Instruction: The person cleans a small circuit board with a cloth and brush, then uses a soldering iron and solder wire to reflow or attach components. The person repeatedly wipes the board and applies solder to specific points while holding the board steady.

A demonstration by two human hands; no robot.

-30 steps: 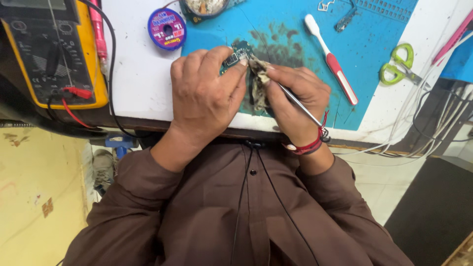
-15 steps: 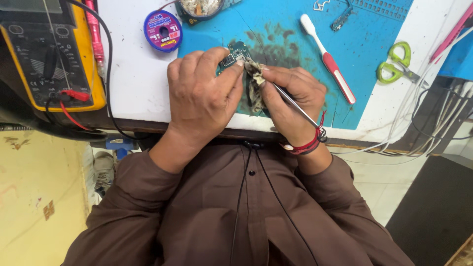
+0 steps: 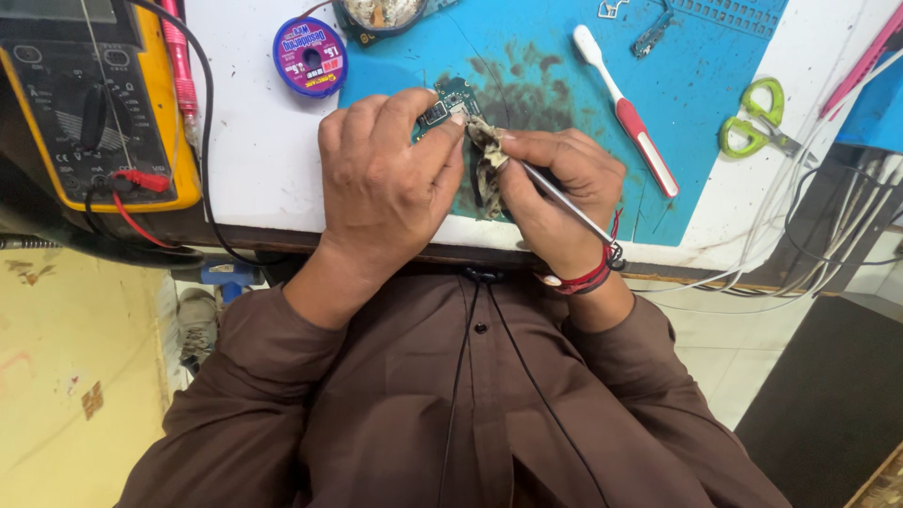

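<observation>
Left hand (image 3: 390, 183) lies palm-down over the small green circuit board (image 3: 444, 102), fingers curled together and pinching its near edge; the board's far corner pokes out past the fingertips, on the stained blue work mat (image 3: 555, 56). Right hand (image 3: 555, 193) has fingers clamped on thin metal tweezers (image 3: 564, 199) and a dirty crumpled cloth scrap (image 3: 487, 160), which is pressed against the board just beside the left thumb. White-and-red toothbrush (image 3: 625, 108) lies right of the hands, green-handled scissors (image 3: 757, 127) farther right, yellow multimeter (image 3: 89, 99) far left.
</observation>
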